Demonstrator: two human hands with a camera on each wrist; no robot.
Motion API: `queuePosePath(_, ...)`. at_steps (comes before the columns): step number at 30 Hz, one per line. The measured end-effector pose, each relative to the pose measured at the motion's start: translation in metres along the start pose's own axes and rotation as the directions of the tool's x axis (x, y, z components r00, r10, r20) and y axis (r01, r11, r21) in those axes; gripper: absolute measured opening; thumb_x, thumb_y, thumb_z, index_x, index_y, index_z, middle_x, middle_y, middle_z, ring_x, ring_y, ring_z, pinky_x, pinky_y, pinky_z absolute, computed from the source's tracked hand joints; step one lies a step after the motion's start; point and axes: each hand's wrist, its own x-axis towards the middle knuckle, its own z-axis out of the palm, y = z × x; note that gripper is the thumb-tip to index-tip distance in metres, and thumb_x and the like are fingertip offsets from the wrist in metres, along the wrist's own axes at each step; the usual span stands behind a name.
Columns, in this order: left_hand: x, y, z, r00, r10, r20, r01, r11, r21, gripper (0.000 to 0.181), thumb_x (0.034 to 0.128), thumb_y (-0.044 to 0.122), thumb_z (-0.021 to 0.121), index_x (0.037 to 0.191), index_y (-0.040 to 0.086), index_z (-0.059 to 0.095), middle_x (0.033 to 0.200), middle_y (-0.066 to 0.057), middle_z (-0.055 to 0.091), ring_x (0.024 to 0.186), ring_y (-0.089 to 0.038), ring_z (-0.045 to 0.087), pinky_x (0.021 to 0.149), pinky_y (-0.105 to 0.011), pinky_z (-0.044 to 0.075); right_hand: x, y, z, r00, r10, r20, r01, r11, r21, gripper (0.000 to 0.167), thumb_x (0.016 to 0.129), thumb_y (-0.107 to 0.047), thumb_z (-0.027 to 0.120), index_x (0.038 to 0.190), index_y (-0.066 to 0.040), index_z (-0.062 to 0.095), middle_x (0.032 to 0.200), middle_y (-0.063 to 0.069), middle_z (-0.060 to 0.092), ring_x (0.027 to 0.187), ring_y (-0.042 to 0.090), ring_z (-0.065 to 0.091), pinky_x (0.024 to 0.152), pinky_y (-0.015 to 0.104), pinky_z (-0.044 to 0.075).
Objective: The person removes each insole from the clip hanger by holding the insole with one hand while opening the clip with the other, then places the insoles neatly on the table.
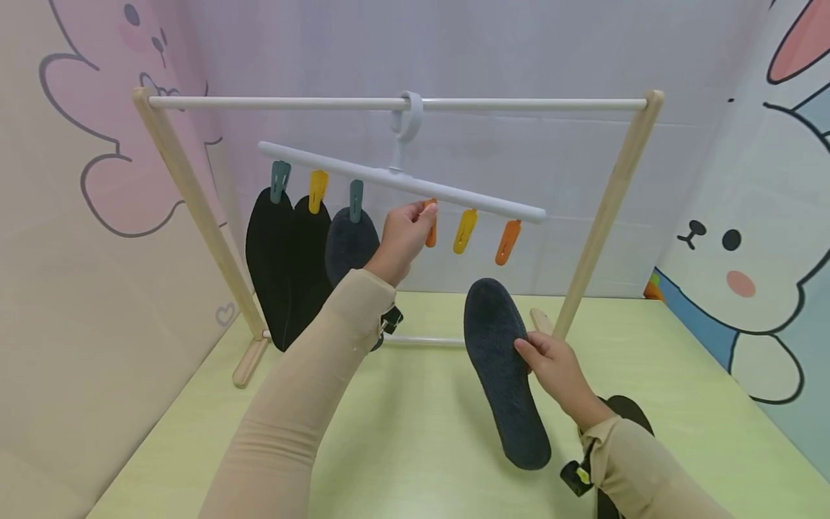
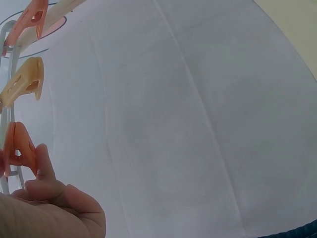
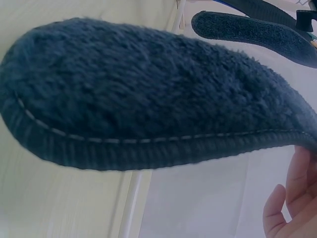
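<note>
Just under the white bar (image 1: 480, 198) of the hanger, pinches an orange clip (image 1: 431, 234) between thumb and fingers of the left hand (image 1: 402, 239); impossible to tell whether with enough squeeze for an open mouth. Lower and to the right, well apart from the other, grips a dark fuzzy insole (image 1: 502, 375) by one side edge with the right hand (image 1: 556, 371), below the clip and not touching it. With a hold on that edge alone, at risk of a twist or droop on meeting the clip; with only the plush rim caught, probably a slip and a fall to the pale table (image 1: 402, 447). Farther right, a bare yellow clip (image 1: 465, 232) and an end clip (image 1: 509, 243) at the low end of the tilted bar. To the left, two black insoles (image 1: 266, 252) and a hanging fuzzy insole (image 1: 350, 241). From a hard downward pull, likely more tilt and swing there, perhaps a slide of the hook (image 1: 410, 119) along the top rod (image 1: 292, 104). Around all this, a wooden frame (image 1: 606, 202); beside the right sleeve (image 1: 642, 461), a partly hidden dark piece (image 1: 632, 411), possibly liable to a knock.
</note>
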Motion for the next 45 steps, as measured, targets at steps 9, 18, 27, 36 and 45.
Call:
queuePosePath(9,0.001,-0.001,0.002,1.000,0.011,0.002,-0.011,1.000,-0.010,0.042,0.1011,0.027,0.050,0.135,0.002,0.053,0.125,-0.014,0.057,0.106,-0.021,0.050,0.098,-0.037,0.041,-0.004,0.002,-0.002,1.000,-0.020,-0.016,0.020,1.000,-0.004,0.026,0.096,-0.003,0.054,0.071,0.000,0.051,0.063,0.002,0.048,0.058,0.012,0.044,0.056,0.025,0.039)
queuePosePath(18,0.003,0.000,0.002,1.000,-0.005,-0.014,0.005,1.000,0.021,0.042,0.1013,0.028,0.050,0.136,0.004,0.052,0.126,-0.010,0.057,0.109,-0.020,0.051,0.098,-0.036,0.042,-0.007,0.008,-0.006,0.999,-0.002,-0.039,0.002,1.000,-0.007,0.025,0.096,-0.004,0.056,0.072,0.000,0.052,0.063,0.001,0.050,0.058,0.011,0.046,0.056,0.025,0.039)
queuePosePath(27,0.003,0.001,0.001,1.000,-0.023,-0.021,0.023,1.000,0.009,0.042,0.1012,0.028,0.050,0.137,0.004,0.052,0.129,-0.010,0.056,0.113,-0.021,0.051,0.100,-0.037,0.041,-0.011,0.014,-0.007,0.997,0.027,-0.069,-0.027,1.000,0.009,0.019,0.095,-0.003,0.056,0.078,0.005,0.058,0.063,0.000,0.050,0.059,0.010,0.046,0.056,0.024,0.040)
queuePosePath(36,0.002,0.002,-0.001,0.999,-0.035,-0.026,0.035,0.999,0.006,0.044,0.1008,0.028,0.051,0.138,0.004,0.050,0.131,-0.010,0.054,0.114,-0.022,0.050,0.101,-0.036,0.040,-0.015,0.021,-0.009,0.997,0.028,-0.068,-0.028,1.000,-0.007,0.019,0.096,-0.003,0.056,0.078,0.004,0.056,0.064,0.000,0.048,0.060,0.011,0.045,0.056,0.024,0.039)
queuePosePath(45,0.002,0.002,0.000,0.999,-0.028,-0.025,0.028,1.000,0.007,0.044,0.1009,0.028,0.051,0.139,0.005,0.050,0.130,-0.010,0.055,0.113,-0.022,0.051,0.100,-0.036,0.041,-0.019,0.022,-0.017,0.993,0.073,-0.091,-0.072,0.997,0.017,0.018,0.096,-0.004,0.055,0.085,0.010,0.060,0.064,-0.003,0.049,0.061,0.008,0.044,0.057,0.023,0.040)
